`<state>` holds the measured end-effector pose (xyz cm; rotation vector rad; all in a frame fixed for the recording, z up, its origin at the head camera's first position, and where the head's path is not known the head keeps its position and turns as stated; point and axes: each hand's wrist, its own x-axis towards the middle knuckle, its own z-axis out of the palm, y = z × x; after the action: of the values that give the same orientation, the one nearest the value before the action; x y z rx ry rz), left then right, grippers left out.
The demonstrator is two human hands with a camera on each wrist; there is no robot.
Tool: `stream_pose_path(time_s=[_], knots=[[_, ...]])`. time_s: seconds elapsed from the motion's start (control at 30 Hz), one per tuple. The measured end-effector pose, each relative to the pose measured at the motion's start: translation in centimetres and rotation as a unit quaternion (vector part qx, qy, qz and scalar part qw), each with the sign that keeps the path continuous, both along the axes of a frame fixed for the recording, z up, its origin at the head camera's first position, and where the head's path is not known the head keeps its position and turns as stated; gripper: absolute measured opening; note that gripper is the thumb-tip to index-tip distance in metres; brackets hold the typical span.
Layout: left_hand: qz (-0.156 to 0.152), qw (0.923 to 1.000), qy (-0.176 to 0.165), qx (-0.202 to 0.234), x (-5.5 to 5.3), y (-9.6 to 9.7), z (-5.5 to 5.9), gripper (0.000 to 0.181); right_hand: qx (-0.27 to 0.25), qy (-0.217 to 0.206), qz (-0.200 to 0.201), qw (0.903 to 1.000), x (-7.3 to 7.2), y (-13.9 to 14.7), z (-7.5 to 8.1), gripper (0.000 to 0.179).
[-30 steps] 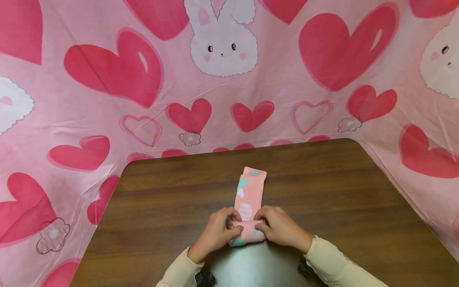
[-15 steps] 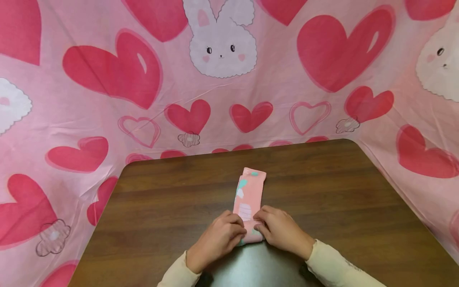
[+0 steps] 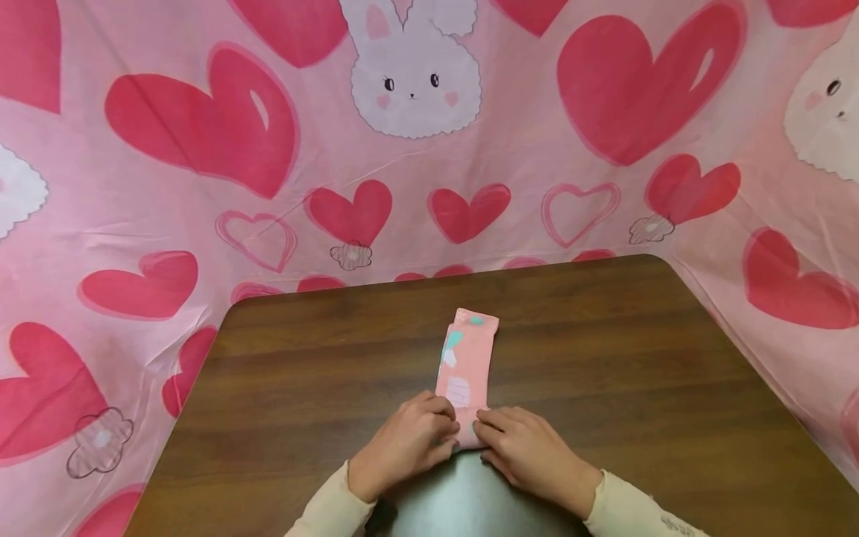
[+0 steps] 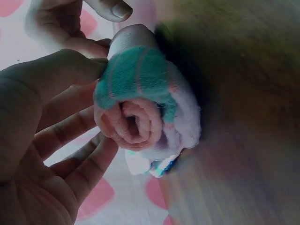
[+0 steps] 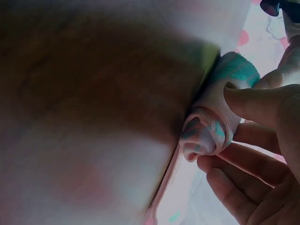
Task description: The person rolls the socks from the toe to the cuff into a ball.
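Observation:
A pink sock with teal and white patches lies lengthwise on the table, flat at its far end and rolled up at the near end. My left hand grips the left side of the roll, thumb on one side and fingers on the other. On the right side, my right hand holds the roll between thumb and fingers. The left wrist view shows the spiral end of the rolled sock, with a teal band around it. In the right wrist view, the other end of the rolled sock has loose folds.
The brown wood-grain table has rounded far corners. A pink cloth printed with hearts and rabbits hangs behind it and along both sides.
My left hand has shifted onto the roll and covers more of it. My right hand has turned slightly, its thumb now at the roll's near side. The sock's far end stays in place.

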<state>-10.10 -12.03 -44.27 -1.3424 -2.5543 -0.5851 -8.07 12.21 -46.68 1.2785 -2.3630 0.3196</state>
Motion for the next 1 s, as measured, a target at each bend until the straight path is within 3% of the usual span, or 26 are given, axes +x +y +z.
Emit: stream_pose_path(time_s=[0.13, 0.23, 0.37, 0.5, 0.77, 0.87, 1.0], knots=[[0.002, 1.0, -0.007, -0.001, -0.1, 0.0, -0.1, 0.009, 0.006, -0.001, -0.011, 0.9999, 0.0, -0.3, -0.1, 0.036], [0.005, 1.0, -0.004, 0.0, 0.0, -0.1, -0.3, 0.024, 0.001, 0.004, -0.012, 0.9999, 0.1, -0.5, -0.2, 0.037], [0.02, 0.9994, 0.018, -0.022, 0.2, 0.1, -0.5, 0.048, -0.005, 0.001, -0.018, 0.9998, 0.1, -0.7, -0.2, 0.035], [0.041, 0.9958, 0.051, -0.063, 0.3, 0.5, -0.7, 0.059, -0.005, -0.006, -0.026, 0.9996, 0.0, -1.0, -0.2, 0.035], [0.058, 0.9889, 0.092, -0.101, 0.0, 1.2, -1.0, 0.054, 0.001, -0.012, -0.055, 0.9984, -0.1, -1.4, -0.3, 0.04], [0.054, 0.9902, 0.096, -0.085, -0.2, 1.2, -1.1, 0.049, 0.001, -0.02, -0.065, 0.9977, -0.2, -1.5, -0.2, 0.041], [0.043, 0.9954, 0.076, -0.039, -0.5, 1.0, -1.3, 0.041, -0.016, -0.048, -0.073, 0.9961, -0.4, -1.5, -0.1, 0.039]])
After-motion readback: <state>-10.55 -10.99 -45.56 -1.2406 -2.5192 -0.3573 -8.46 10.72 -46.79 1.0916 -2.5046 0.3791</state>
